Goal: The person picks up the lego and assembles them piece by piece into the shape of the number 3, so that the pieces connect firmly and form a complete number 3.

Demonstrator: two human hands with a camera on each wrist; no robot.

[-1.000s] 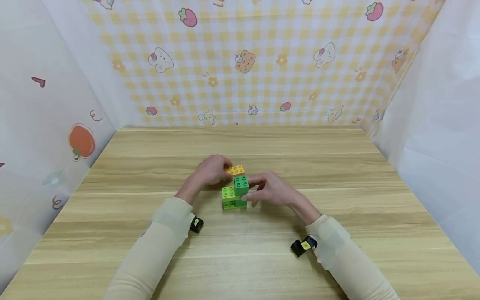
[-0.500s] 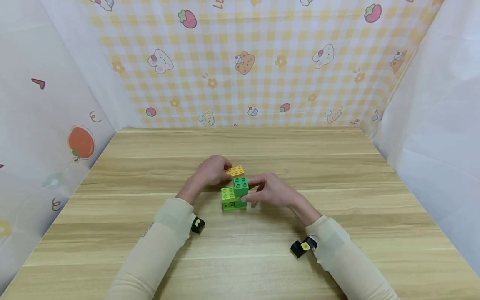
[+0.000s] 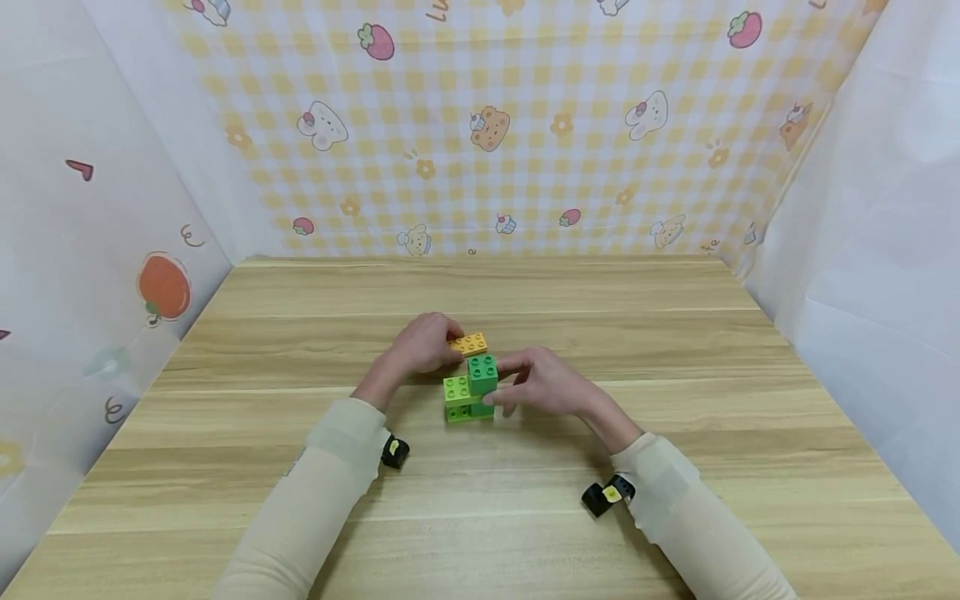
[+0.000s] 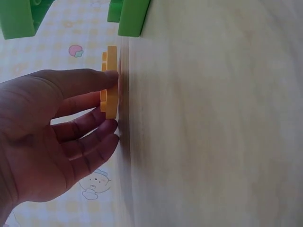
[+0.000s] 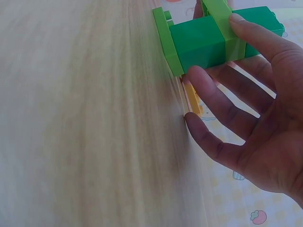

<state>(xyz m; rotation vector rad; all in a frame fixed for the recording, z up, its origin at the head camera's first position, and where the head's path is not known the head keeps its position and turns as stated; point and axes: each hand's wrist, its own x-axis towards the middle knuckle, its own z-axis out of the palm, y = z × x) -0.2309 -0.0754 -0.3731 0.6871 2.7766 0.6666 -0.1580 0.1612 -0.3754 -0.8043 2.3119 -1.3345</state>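
Note:
In the head view, my left hand pinches a flat orange building brick between thumb and fingers, behind a small stack. The left wrist view shows this orange brick on edge, low by the tabletop, its studs turned toward the palm. My right hand grips the stack from the right side. That stack has a dark green brick on top, a lime layer beneath, then another dark green brick and a lime base plate. My right thumb presses the middle lime layer.
A wood-grain tabletop lies under both hands. Behind it hangs a yellow checked cloth; pale printed sheets close in the sides. Black wrist devices sit at both cuffs.

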